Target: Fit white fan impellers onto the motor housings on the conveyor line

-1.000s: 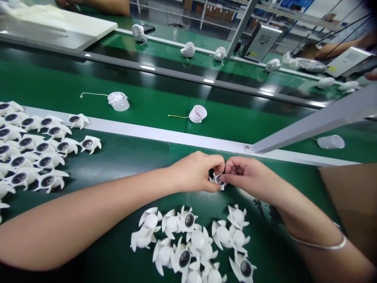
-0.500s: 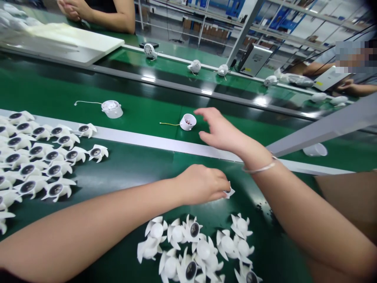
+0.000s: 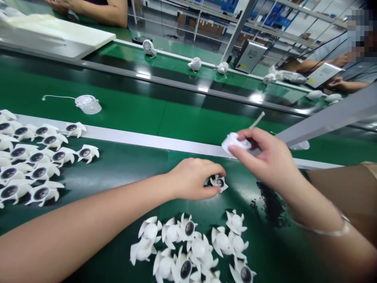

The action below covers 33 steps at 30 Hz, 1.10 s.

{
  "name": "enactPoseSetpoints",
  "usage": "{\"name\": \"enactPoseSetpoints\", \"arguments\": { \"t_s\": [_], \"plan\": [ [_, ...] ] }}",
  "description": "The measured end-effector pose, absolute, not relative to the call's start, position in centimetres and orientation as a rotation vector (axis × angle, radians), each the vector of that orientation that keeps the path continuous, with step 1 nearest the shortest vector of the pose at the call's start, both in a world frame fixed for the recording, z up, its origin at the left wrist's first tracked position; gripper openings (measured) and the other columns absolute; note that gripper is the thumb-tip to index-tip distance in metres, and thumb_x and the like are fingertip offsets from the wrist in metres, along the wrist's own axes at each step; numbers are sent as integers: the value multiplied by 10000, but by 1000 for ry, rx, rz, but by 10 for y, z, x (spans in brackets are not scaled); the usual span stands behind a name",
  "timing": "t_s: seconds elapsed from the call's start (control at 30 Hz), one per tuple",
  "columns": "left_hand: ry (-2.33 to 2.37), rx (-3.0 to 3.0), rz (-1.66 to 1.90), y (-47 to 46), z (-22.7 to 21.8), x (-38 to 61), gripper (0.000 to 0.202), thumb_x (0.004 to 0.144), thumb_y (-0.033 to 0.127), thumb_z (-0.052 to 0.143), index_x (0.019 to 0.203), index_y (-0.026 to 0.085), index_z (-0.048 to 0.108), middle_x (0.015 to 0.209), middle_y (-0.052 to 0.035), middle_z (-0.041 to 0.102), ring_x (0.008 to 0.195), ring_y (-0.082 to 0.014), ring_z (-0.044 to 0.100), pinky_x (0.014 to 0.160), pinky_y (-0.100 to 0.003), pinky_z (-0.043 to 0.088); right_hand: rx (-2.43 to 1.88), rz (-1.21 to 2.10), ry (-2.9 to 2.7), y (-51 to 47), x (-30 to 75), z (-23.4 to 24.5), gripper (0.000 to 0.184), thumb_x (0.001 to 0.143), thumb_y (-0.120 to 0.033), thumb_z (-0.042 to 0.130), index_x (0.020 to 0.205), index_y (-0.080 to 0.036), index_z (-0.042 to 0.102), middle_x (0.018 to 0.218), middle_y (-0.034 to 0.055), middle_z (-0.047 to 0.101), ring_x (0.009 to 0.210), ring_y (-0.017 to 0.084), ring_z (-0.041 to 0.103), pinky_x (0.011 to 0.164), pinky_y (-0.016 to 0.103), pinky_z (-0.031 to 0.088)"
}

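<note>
My left hand [image 3: 193,179] is closed around a small white fan impeller [image 3: 219,182] and holds it just above the dark green mat. My right hand [image 3: 266,157] grips a white round motor housing [image 3: 234,141] with a thin wire trailing up behind it, a little above and to the right of the impeller. A loose heap of white impellers [image 3: 191,245] lies near me below both hands.
Rows of impellers [image 3: 35,157] with dark centres lie at the left. Another white housing [image 3: 87,104] rides the green conveyor belt [image 3: 132,110], and one more lies by the grey metal bar [image 3: 326,118]. Other people's arms are at the far side. A brown box [image 3: 350,188] stands at right.
My right hand reached out to the belt, took the white housing with the wire and brought it back beside my left hand. The left hand kept hold of the impeller.
</note>
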<state>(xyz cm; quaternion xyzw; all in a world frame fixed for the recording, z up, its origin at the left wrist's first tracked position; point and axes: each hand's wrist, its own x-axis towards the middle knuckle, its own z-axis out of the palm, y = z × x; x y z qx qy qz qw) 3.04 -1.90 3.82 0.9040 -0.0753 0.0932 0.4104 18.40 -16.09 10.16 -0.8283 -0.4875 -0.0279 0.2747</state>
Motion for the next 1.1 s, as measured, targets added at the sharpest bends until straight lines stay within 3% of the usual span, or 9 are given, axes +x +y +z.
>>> {"name": "enactPoseSetpoints", "arguments": {
  "t_s": [0.13, 0.2, 0.33, 0.57, 0.73, 0.83, 0.93, 1.0, 1.1],
  "plan": [
    [35, 2043, 210, -18, 42, 36, 179, 832, 238, 625, 997, 170, 632, 814, 10, 679, 520, -58, 525, 513, -183, 394, -1916, 246, -1141, -221, 164, 80, 178, 859, -328, 693, 989, -250, 598, 1163, 67, 651, 1078, 242, 634, 894, 376, 526],
    [117, 1969, 192, -17, 43, 39, 126, 882, 263, 579, 946, 162, 619, 693, 37, 610, 479, -48, 461, 472, -171, 344, -1851, 247, -1238, -230, 153, 70, 168, 846, -267, 723, 981, -252, 624, 1231, 66, 626, 1157, 238, 607, 957, 378, 512],
    [116, 1951, 115, -18, 42, 40, 216, 905, 378, 595, 896, 165, 633, 576, 60, 515, 458, -56, 405, 443, -176, 291, -1877, 116, -1567, -226, 141, 61, 172, 860, -152, 695, 1011, -232, 685, 1278, 78, 602, 1171, 219, 592, 960, 366, 510],
    [170, 1900, -81, -18, 55, 44, 222, 834, 369, 705, 933, 176, 659, 586, 70, 514, 483, -55, 407, 463, -175, 299, -1970, 158, -1508, -226, 137, 52, 193, 902, -141, 645, 1051, -235, 724, 1152, 57, 664, 1001, 181, 649, 820, 329, 565],
    [176, 1868, -140, -17, 56, 49, 198, 833, 338, 703, 907, 165, 640, 706, 43, 566, 513, -46, 428, 484, -173, 323, -2012, 140, -1497, -225, 139, 51, 183, 902, -179, 648, 1045, -252, 736, 1142, 47, 682, 1026, 211, 655, 880, 376, 566],
    [173, 1864, -126, -9, 52, 47, 286, 779, 382, 759, 885, 173, 595, 752, 39, 553, 559, -59, 447, 511, -180, 351, -1924, 196, -1589, -225, 147, 54, 153, 900, -204, 650, 1021, -254, 730, 1118, 49, 673, 1097, 224, 621, 943, 396, 537],
    [12, 1856, -346, 6, 60, 40, 388, 696, 433, 822, 854, 186, 568, 727, 38, 551, 632, -100, 496, 551, -200, 391, -1869, 269, -1721, -226, 153, 55, 129, 896, -262, 660, 1009, -268, 721, 1136, 58, 644, 1172, 254, 566, 1020, 459, 481],
    [-174, 1923, -575, 13, 72, 32, 450, 620, 466, 865, 863, 193, 602, 751, 27, 588, 668, -123, 525, 578, -218, 404, -1991, 159, -1707, -227, 156, 54, 229, 918, -269, 620, 1134, -279, 695, 1255, 88, 593, 1226, 292, 526, 1041, 521, 445],
    [-334, 2146, -718, 14, 92, 23, 577, 493, 465, 922, 959, 233, 674, 857, 17, 642, 743, -154, 568, 611, -234, 400, -2185, -99, -1489, -231, 163, 56, 477, 939, -270, 567, 1411, -229, 512, 1398, 157, 487, 1263, 324, 494, 1027, 534, 447]
  ]
}}
